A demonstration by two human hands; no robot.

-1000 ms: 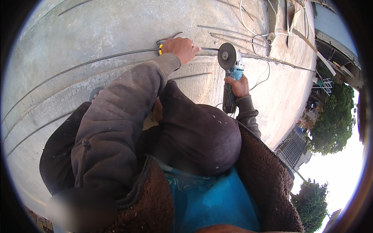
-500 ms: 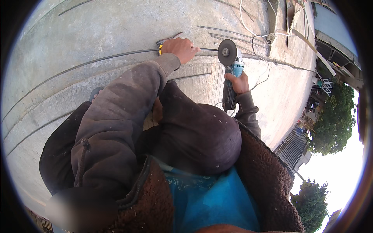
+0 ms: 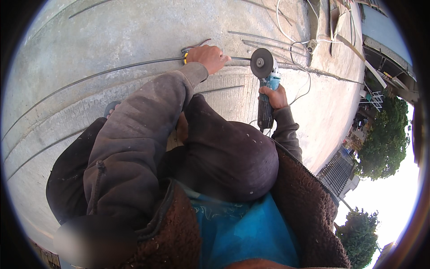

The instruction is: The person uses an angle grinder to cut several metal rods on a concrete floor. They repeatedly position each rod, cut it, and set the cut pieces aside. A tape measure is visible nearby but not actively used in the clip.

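My left hand (image 3: 207,58) is closed around a long dark steel rod (image 3: 121,68) that lies across the concrete and bends away to the left. A yellow edge of something, perhaps a tape measure (image 3: 185,58), shows under the wrist side of that hand; most of it is hidden. My right hand (image 3: 275,95) grips a teal and black angle grinder (image 3: 266,107), held upright with its body toward me. The grinder's dark cutting disc (image 3: 262,62) is at the rod's right end, touching it or just beside it; I cannot tell which.
More thin rods (image 3: 268,42) lie beyond the grinder, and a short one (image 3: 221,89) lies nearer my knee. A dark power cord (image 3: 309,83) loops on the floor at the right. A white cable (image 3: 286,29) runs to a socket box (image 3: 311,45). My bent knee (image 3: 251,157) is close below the grinder.
The grinder and its disc have shifted down very slightly, toward me. My left hand keeps its hold on the rod in nearly the same place.
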